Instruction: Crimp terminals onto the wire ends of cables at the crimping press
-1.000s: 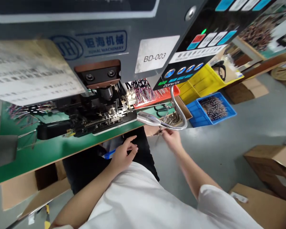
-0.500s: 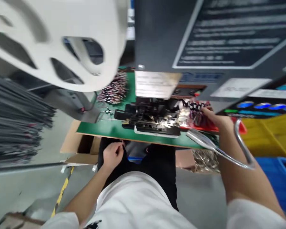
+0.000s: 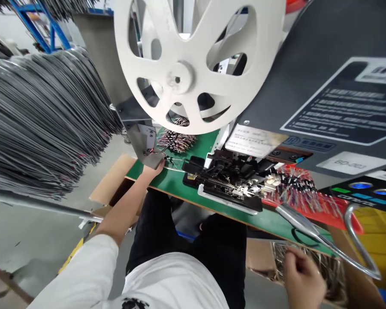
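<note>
My left hand (image 3: 153, 170) reaches to the left end of the green tabletop (image 3: 199, 194), beside a grey metal bracket (image 3: 156, 159). Its fingertips are partly hidden there, close to a pale terminal strip (image 3: 175, 169) that leads toward the machine. The black crimping applicator (image 3: 227, 174) sits at the middle of the table. My right hand (image 3: 304, 277) hangs below the front edge with its fingers curled, and nothing shows in them. Behind it, a cardboard box (image 3: 260, 256) contains tangled metallic scrap strip (image 3: 333, 274).
A big white reel (image 3: 188, 81) stands above the table. Wire bundles lie behind it (image 3: 176, 140) and on a red tray (image 3: 336, 210) at right. Thick grey cables (image 3: 48, 120) hang at left. A curved metal lever (image 3: 328, 244) juts out at the front right.
My left hand has gone from my lap up to the bracket at the table's left end. My right hand has left the wires in the red tray and dropped below the table edge. The view has shifted left.
</note>
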{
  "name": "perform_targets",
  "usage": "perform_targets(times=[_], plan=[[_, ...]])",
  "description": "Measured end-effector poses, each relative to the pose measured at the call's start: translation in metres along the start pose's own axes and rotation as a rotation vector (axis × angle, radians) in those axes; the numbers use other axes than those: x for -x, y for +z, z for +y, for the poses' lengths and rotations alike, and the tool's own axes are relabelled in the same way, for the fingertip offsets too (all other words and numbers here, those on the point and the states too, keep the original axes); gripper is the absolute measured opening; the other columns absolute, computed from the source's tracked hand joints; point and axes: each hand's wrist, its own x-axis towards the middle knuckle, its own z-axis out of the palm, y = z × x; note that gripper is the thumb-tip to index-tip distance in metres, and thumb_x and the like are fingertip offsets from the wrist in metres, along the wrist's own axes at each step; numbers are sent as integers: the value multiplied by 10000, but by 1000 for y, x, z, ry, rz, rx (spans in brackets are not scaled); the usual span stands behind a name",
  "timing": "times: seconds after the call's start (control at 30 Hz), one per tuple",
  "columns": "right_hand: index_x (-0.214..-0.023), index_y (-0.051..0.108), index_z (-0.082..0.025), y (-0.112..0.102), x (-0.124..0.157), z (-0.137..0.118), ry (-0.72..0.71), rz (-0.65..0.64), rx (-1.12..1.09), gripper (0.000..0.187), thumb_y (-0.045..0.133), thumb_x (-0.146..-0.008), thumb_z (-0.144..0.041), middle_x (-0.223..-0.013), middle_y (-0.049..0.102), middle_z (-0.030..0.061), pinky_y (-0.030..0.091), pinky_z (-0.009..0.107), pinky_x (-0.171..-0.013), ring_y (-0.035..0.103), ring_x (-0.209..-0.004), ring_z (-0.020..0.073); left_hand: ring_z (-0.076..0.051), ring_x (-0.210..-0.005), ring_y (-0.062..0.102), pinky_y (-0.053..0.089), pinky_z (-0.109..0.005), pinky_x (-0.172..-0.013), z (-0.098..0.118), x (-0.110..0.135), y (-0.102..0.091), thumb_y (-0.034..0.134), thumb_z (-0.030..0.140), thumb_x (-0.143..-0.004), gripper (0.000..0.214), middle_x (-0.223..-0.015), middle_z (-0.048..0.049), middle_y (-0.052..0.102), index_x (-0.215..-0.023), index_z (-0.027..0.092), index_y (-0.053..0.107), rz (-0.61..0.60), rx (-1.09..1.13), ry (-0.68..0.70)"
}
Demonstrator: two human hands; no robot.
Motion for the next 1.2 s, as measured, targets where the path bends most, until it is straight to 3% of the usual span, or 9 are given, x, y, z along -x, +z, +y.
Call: perform_targets(times=[0.17,0.23,0.3,0.43,0.53,0.7,0.87,1.0,1.2], plan=[[-876,756,-167,50,76,-36,-88,-399,-179,302,619,-799,-425,-676,697,48,475,274,-504,600,-526,181,-291,-1001,610,433,-382,-913,10,55,-29,463,201,-921,229,-875,-133,686,-950,152,685,-63,17,-6],[-911,745,-181,70,98,-64,-82,-551,-337,274,616,-847,-414,-756,704,58,493,281,-542,615,-586,182,-247,-817,619,444,-312,-751,17,88,-40,470,217,-923,233,-679,-72,629,-823,174,676,-158,51,12],[-1020,715,-186,88,116,-100,2,-732,-579,280,615,-892,-413,-712,644,26,479,270,-520,582,-556,156,-192,-698,591,410,-268,-647,29,121,-48,428,267,-962,281,-673,-34,613,-867,184,679,-267,139,24],[-1218,623,-209,110,127,-172,145,-965,-1050,386,649,-906,-436,-742,605,-3,450,226,-496,607,-587,128,-132,-626,510,375,-234,-605,63,171,-49,419,407,-992,357,-677,6,564,-1010,154,671,-703,814,-87],[-1100,643,-187,111,122,-203,189,-1040,-1189,358,674,-889,-473,-708,626,2,423,206,-466,600,-554,116,-111,-630,478,378,-229,-627,90,197,-36,484,441,-974,362,-691,1,556,-910,129,657,-842,1151,-118],[-861,616,-192,92,115,-207,181,-993,-1199,303,697,-866,-484,-565,539,-52,445,223,-467,471,-432,78,-129,-695,546,455,-262,-679,119,212,-23,503,415,-976,325,-880,-72,645,-982,130,660,-831,1372,-61],[-871,638,-187,71,106,-198,-11,-760,-923,220,657,-901,-404,-640,555,-24,389,208,-461,459,-501,85,-242,-1133,552,427,-402,-1028,142,191,-38,674,369,-881,462,-1217,-109,595,-1312,228,586,-388,1106,192],[-878,651,-178,57,97,-197,-96,-650,-805,143,648,-900,-320,-622,541,-32,348,205,-480,439,-514,81,-184,-924,566,477,-323,-870,173,174,-42,682,342,-876,287,-1003,-52,604,-1135,222,654,-349,1132,178],[-867,630,-178,42,84,-184,25,-607,-894,167,668,-894,-338,-603,533,-43,395,204,-476,482,-479,79,-148,-765,555,464,-270,-726,215,160,-29,618,339,-920,161,-812,-15,587,-859,192,645,-387,1290,70]])
